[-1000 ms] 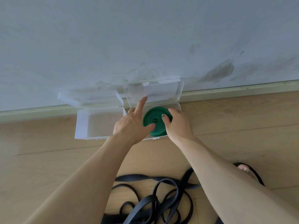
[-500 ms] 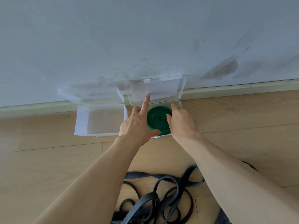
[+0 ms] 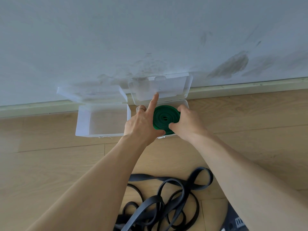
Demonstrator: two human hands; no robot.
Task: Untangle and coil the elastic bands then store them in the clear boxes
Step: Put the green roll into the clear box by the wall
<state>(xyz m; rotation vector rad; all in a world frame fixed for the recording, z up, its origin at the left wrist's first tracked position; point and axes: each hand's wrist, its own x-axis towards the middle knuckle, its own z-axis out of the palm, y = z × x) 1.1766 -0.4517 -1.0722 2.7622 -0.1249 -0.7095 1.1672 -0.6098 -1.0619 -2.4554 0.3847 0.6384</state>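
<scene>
Nearest you, the black bands [image 3: 160, 202] lie tangled on the wooden floor [image 3: 50, 164]. Farther out, both your hands grip the coiled green band [image 3: 165, 118] sitting in the right clear box [image 3: 185, 104]: your left hand [image 3: 141, 124] with thumb under its near edge and index finger pointing up at the open lid [image 3: 166, 87], your right hand [image 3: 186, 122] curled round its right side. Left of it, the second clear box [image 3: 83, 120] stands open by the wall [image 3: 150, 30]

Upright lid [image 3: 168, 88] and wall [image 3: 150, 39] block beyond the box; open floor [image 3: 41, 164] lies left.
</scene>
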